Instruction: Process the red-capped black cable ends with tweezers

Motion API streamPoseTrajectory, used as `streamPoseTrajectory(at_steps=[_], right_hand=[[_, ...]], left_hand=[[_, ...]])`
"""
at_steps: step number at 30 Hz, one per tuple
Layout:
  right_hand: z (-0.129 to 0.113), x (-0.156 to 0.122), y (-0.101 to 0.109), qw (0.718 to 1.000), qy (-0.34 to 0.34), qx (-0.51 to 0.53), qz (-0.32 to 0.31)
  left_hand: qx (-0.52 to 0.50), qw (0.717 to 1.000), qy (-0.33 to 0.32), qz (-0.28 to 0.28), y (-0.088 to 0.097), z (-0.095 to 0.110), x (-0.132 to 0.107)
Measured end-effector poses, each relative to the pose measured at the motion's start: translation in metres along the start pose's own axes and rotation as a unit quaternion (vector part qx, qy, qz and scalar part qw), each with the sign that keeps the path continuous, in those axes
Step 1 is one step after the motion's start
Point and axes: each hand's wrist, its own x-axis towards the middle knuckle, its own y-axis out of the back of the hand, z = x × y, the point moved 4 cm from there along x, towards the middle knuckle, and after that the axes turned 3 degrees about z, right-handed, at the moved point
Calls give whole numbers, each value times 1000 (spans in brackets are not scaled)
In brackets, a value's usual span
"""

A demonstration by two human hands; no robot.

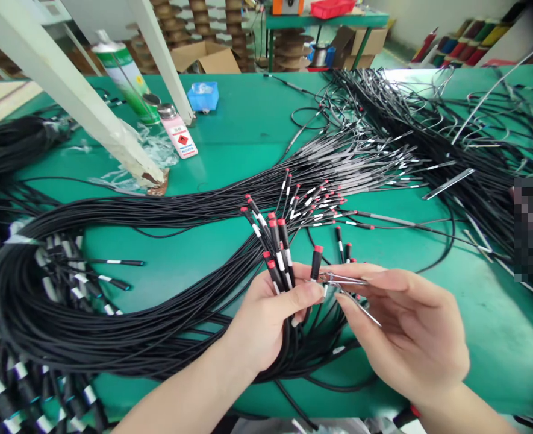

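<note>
Bare forearms (pixel 198 386) come in from the bottom edge, head view. Left hand (pixel 270 307): fingers closed around a bunch of red-capped black cables (pixel 279 247), ends up; 1 red-capped connector (pixel 315 265) stands apart by the thumb tip. Right hand (pixel 411 331): thumb and fingers pinch a slim metal hand tool (pixel 350 280), snips or tweezers, can't tell which; its tips are at the connector's lower end, contact unclear. All this is over the near middle of the green tabletop (pixel 501 337).

Surface: thick black cable bundle (pixel 112 328) loops round the left, whitish band (pixel 20 239) on its bend. More connectors (pixel 22 374) with white labels crowd the lower left corner. Grey-sleeved cable ends (pixel 356 166) fan out centre right, beside a long black cable pile (pixel 392 120); metal strip (pixel 449 184) lies across its edge. Far left: green-and-white can (pixel 128 78), bottle (pixel 180 135) with flammable symbol, blue bin (pixel 203 96), clear plastic scraps (pixel 158 144), 2 white posts (pixel 67 90), nearer 1 rusty at its foot.

Room: open cardboard box (pixel 207 58), stacked brown spools (pixel 203 24), back table (pixel 329 22) with red tray (pixel 332 8) and orange machine (pixel 288 6), coloured spools (pixel 469 39) upper right. Right edge partly pixelated.
</note>
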Motion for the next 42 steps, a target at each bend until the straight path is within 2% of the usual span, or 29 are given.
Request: streamPoseTrajectory(at_steps=[10, 16, 22, 24, 27, 32, 35, 38, 40, 42], right_hand=[[3, -4, 0, 998, 15, -57, 0], [4, -6, 4, 985, 6, -174, -15], [5, 2, 16, 986, 3, -137, 95], [4, 7, 16, 982, -7, -172, 73], [5, 13, 12, 979, -47, -200, 5], [13, 20, 11, 982, -143, -121, -16], [18, 21, 10, 981, -188, -50, -15], [20, 19, 5, 976, -213, 12, -44], [21, 18, 1, 972, -224, 41, -62], [21, 18, 2, 973, -220, 26, -56]], left_hand=[[-3, 1000, 0, 24, 1, -1, 0], [-6, 1000, 7, 4, 0, -5, 2], [-19, 999, -5, 28, 2, -9, 2], [-4, 1000, -6, 27, 2, -7, 2], [17, 999, 3, 27, 2, -5, 2], [51, 998, 36, -9, -1, -8, 1], [77, 997, 18, -22, -2, -10, 1], [78, 997, -13, -27, -2, -9, 1], [65, 997, 2, -34, -2, -10, 1], [54, 998, 14, -16, 0, -11, 1]])
